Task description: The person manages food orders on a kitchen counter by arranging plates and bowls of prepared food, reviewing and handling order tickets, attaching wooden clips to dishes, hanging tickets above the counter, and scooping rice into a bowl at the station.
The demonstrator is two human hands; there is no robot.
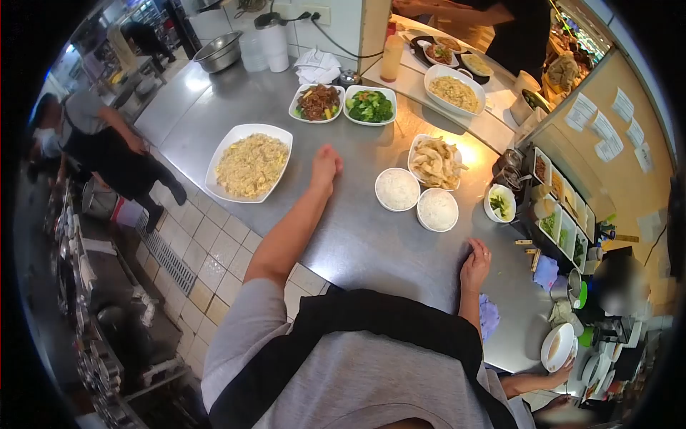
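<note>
Left of round white rice bowl, on brushed-steel counter: white squarish bowl of yellow fried rice, long axis running away from person, far end slanted right. Between it and rice bowl: bare left hand, fingers loosely curled; closure and hold cannot be told. Just right of rice bowl: second white round bowl. Farther right, nearer person: bare right hand, fingers partly spread, nothing seen held. Far right: white printed paper slips, stuck on tan panel, print too small to be read.

Bright glare on the steel counter, fisheye bending, blackened corners.
</note>
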